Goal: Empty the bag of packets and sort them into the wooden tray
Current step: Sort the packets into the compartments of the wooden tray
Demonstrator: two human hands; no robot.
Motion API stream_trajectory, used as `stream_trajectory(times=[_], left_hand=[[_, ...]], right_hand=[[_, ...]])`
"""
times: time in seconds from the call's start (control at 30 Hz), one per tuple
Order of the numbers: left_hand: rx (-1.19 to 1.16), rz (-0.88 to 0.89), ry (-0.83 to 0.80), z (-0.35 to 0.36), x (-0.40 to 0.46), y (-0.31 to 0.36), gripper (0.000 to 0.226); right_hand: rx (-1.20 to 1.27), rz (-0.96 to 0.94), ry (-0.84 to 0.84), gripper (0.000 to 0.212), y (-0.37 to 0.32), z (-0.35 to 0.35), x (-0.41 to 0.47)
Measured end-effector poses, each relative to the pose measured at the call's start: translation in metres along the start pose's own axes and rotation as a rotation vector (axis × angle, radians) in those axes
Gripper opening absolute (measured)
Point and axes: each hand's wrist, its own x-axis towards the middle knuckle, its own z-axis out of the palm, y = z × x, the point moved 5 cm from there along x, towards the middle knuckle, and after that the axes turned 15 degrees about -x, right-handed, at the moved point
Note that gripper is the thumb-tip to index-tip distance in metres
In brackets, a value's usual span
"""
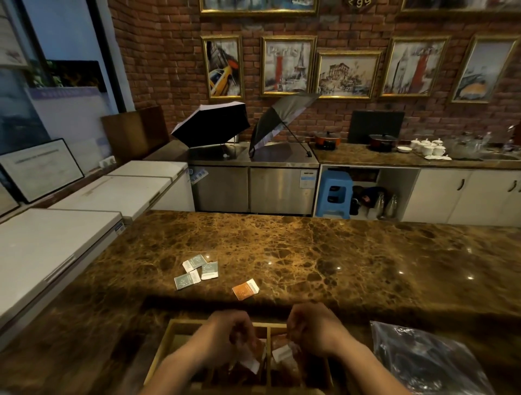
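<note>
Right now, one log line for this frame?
left hand: holding packet over light wooden tray | right hand: same | brown marble counter: three grey-green packets, one orange packet

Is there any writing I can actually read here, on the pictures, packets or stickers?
"Paris": on the framed Eiffel Tower picture.
Packets on the counter: print too small to read.
Stickers on the steel cabinets: blurred.
Dark plaque at the top of the wall: figures unclear.

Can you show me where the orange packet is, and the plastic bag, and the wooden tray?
orange packet (244, 289): head view, middle of its orange face.
plastic bag (423, 358): head view, middle of the crinkled clear film.
wooden tray (166, 338): head view, bare left wall.
</note>
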Motion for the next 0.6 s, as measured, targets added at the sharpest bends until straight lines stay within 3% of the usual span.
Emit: stream_trajectory(times=[0.13,0.3,0.47,0.6], left_hand=[[0.307,0.112,0.123,0.011,-0.013,0.002,0.028],[0.389,0.142,0.06,0.025,-0.02,0.009,0.017],[0.371,0.084,0.042,0.031,-0.022,0.001,0.02],[0.214,0.081,0.114,0.012,-0.028,-0.001,0.016]], right_hand=[[-0.056,-0.055,0.213,0.014,-0.004,-0.004,-0.012],[-0.206,-0.208,-0.062,0.018,-0.022,0.012,-0.019],[-0.233,-0.22,-0.058,0.008,-0.023,0.022,-0.017],[-0.18,-0.149,-0.059,0.015,-0.025,0.007,-0.004]])
